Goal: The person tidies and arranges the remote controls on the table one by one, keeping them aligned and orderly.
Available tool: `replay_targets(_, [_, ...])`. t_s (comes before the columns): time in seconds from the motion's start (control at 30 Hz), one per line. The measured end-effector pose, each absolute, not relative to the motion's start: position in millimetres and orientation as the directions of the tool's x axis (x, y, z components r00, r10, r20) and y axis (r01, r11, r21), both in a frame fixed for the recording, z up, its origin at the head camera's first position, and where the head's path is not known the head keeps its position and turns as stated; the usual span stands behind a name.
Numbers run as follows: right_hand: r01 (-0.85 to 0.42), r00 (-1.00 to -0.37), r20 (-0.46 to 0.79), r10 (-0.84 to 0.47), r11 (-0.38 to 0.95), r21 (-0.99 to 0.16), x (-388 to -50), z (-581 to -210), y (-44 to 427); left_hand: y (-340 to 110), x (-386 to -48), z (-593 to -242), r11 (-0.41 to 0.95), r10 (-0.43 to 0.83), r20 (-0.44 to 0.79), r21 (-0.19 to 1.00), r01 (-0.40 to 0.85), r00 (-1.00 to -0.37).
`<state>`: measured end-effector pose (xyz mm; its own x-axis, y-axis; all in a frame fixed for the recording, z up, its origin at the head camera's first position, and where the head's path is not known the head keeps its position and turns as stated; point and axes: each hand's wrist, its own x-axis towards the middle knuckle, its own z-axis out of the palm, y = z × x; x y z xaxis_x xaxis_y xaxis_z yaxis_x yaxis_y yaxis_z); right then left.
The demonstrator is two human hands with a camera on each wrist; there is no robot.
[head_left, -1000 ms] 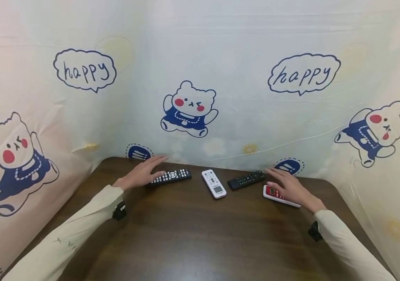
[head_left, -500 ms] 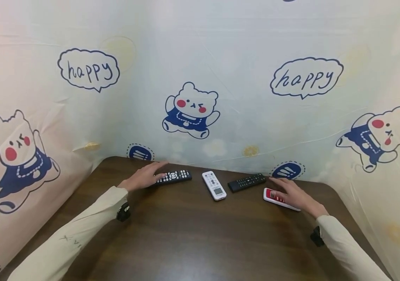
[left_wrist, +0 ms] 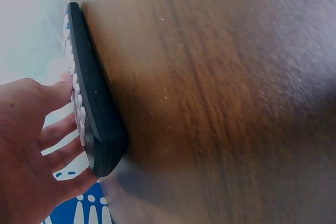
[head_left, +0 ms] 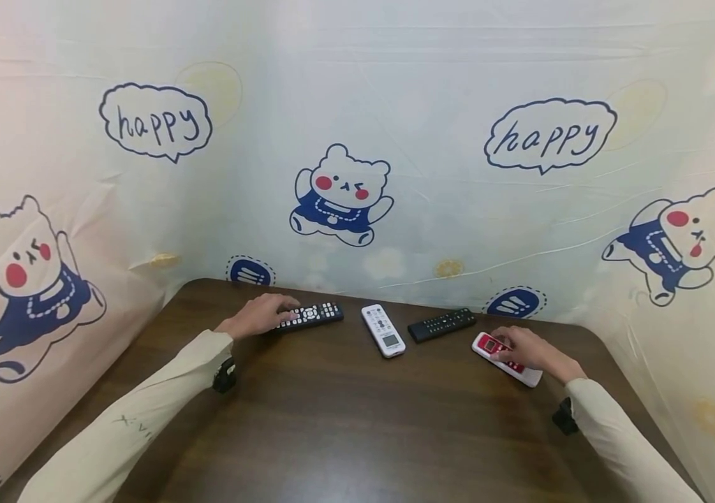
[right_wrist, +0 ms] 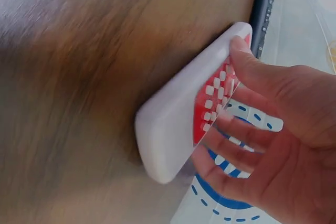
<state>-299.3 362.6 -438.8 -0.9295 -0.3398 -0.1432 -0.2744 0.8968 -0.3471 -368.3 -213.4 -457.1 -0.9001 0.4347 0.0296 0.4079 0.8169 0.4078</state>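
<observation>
At the back left, my left hand [head_left: 260, 316] holds the near end of a black remote control [head_left: 313, 316] with white buttons. In the left wrist view the thumb rests on its button face, and the fingers [left_wrist: 63, 153] curl behind its far side. On the right, my right hand [head_left: 530, 347] grips a white remote control with a red face [head_left: 486, 343]. Its thumb presses on the red face in the right wrist view, while the fingers [right_wrist: 239, 129] bend around the far edge. Whether either remote is off the table cannot be told.
Between the hands lie a white remote control [head_left: 383, 331] with a small screen and a slim black remote control [head_left: 441, 325]. All are near the back edge of the brown wooden table [head_left: 345, 419]. A printed curtain [head_left: 433, 91] hangs behind and at both sides.
Both hands' fingers have gone from stretched out to curled about their remotes. The red-faced remote has turned slightly under my right hand. The two middle remotes stay put.
</observation>
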Motion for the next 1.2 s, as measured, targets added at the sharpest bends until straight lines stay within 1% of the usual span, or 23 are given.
replay_targets(0.07, [-0.246,-0.937,-0.148,-0.316,0.899,-0.362,-299,-438,363,-212,-370,-455,0.827,0.432,0.025,0.388,0.407,-0.901])
replay_targets(0.2, [-0.209,-0.952,-0.141,-0.273,0.910,-0.357,-298,-435,362,-209,-373,-451,0.837,0.463,0.031,0.313,0.449,-0.886])
replay_targets(0.27, [-0.212,-0.954,-0.124,-0.272,0.908,-0.362,-297,-434,361,-208,-374,-448,0.836,0.480,0.034,0.288,0.468,-0.877])
replay_targets(0.4, [-0.196,-0.963,-0.092,-0.252,0.895,-0.401,-296,-431,359,-207,-375,-445,0.841,0.475,0.033,0.275,0.465,-0.879])
replay_targets(0.47, [-0.180,-0.965,-0.095,-0.243,0.884,-0.431,-295,-430,358,-207,-374,-444,0.843,0.472,0.028,0.276,0.461,-0.881])
replay_targets(0.6, [-0.135,-0.966,-0.129,-0.226,0.859,-0.494,-295,-427,355,-210,-370,-443,0.840,0.479,0.020,0.280,0.465,-0.877])
replay_targets(0.83, [0.001,-0.953,-0.236,-0.188,0.780,-0.626,-299,-428,350,-215,-367,-445,0.831,0.487,0.037,0.287,0.476,-0.873])
replay_targets(1.1, [0.083,-0.942,-0.279,-0.186,0.676,-0.732,-293,-425,345,-210,-369,-453,0.857,0.436,0.000,0.306,0.415,-0.900])
replay_targets(1.2, [0.124,-0.936,-0.303,-0.180,0.638,-0.760,-292,-423,342,-209,-369,-453,0.859,0.434,0.002,0.300,0.414,-0.901])
